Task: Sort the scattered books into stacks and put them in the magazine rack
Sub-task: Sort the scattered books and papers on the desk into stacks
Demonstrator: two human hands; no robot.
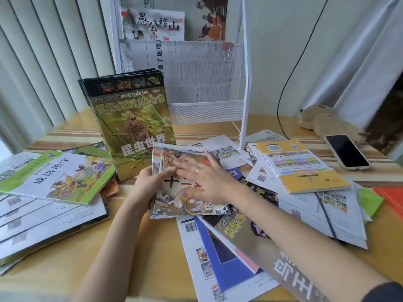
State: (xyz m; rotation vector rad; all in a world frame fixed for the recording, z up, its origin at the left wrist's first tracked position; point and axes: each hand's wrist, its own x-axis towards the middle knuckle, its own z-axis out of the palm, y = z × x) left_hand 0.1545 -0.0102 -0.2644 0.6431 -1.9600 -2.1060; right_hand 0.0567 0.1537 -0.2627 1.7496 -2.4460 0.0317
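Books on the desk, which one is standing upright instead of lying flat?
The insect book with the green-brown cover, standing just left of the white magazine rack. Every other loose book lies flat.

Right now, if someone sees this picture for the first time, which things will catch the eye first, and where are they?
First comes the green insect book, standing upright at centre left in front of the white magazine rack. Just below it, the left hand grips the edge of a thin illustrated book while the right hand lies flat on its cover. Loose books cover the wooden table, with a yellow book and a phone at right.
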